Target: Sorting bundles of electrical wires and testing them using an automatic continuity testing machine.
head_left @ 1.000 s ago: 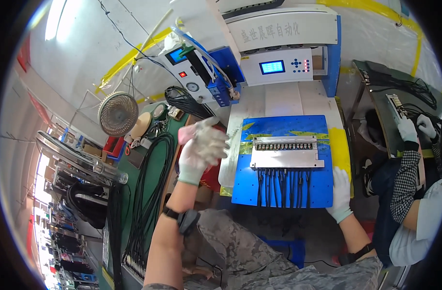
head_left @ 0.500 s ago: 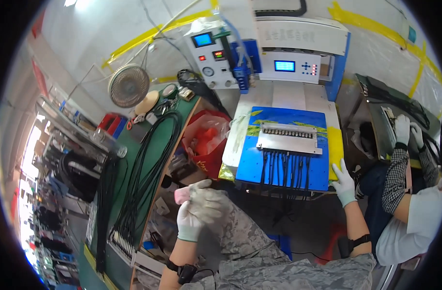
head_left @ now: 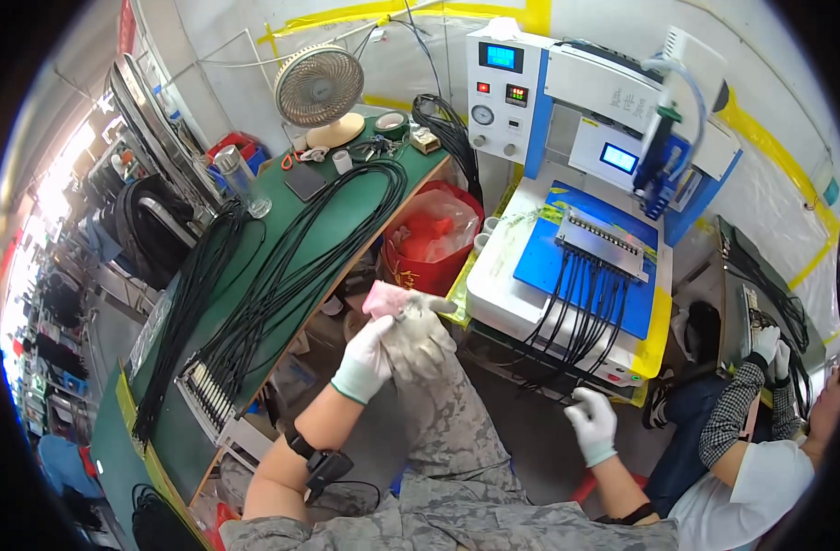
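My left hand [head_left: 365,356], in a white knit glove, is closed on a crumpled greyish-white piece [head_left: 420,340] that looks like a soiled glove. A soft pink piece [head_left: 388,299], sponge-like, sticks up from the same grip. My right hand [head_left: 592,426], also white-gloved, hangs with loosely curled, parted fingers and nothing in it, just short of the machine's front. On the machine's white bed [head_left: 502,289] lies a blue plate [head_left: 541,262]. A metal fixture [head_left: 603,248] rests on it, with a row of black cables [head_left: 590,303] hanging over the front edge.
A blue tool head [head_left: 663,174] stands over the machine's right side. Left is a green table [head_left: 264,275] with black cable bundles [head_left: 310,239], a fan [head_left: 319,87] and a glass bottle [head_left: 243,184]. A red bag-lined bin [head_left: 429,266] sits between. A co-worker's gloved hands [head_left: 767,349] are at right.
The view has turned left. My right hand has left the machine's yellow edge and drawn back toward me. The tool head has shifted to the right. My left hand keeps its hold.
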The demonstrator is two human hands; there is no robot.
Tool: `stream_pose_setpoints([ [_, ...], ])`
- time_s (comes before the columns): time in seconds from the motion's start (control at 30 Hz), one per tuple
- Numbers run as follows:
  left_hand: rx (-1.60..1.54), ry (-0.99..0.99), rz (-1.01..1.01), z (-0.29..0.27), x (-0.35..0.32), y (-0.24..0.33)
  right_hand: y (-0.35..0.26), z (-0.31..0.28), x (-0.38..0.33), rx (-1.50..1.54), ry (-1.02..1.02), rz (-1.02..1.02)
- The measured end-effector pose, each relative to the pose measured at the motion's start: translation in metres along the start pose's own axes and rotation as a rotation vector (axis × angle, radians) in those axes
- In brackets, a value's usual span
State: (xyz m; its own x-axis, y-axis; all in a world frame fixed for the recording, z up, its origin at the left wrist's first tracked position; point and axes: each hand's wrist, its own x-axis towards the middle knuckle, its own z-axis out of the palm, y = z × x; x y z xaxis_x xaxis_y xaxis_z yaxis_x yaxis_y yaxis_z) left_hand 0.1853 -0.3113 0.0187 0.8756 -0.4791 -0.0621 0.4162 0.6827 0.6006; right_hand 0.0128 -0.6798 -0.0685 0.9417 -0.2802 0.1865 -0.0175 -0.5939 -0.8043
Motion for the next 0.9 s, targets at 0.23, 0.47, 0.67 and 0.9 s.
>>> stream_pose_setpoints([
  [0.23, 0.126, 0.032, 0.052, -0.005, 0.042, 0.019, -0.066, 0.086, 0.021, 0.387, -0.304, -0.069],
  [0.47, 0.173, 0.034, 0.026, 0.003, 0.052, 0.007, -0.153, 0.157, 0.14, 0.619, -0.263, -0.083],
  [0.67, 0.329, 0.157, 0.015, -0.016, 0.043, 0.053, -0.195, 0.186, 0.207, 0.545, -0.267, -0.202],
  [0.9, 0.467, 0.186, -0.045, -0.003, -0.054, 0.072, -0.216, 0.228, 0.371, 0.581, -0.042, -0.273],
])
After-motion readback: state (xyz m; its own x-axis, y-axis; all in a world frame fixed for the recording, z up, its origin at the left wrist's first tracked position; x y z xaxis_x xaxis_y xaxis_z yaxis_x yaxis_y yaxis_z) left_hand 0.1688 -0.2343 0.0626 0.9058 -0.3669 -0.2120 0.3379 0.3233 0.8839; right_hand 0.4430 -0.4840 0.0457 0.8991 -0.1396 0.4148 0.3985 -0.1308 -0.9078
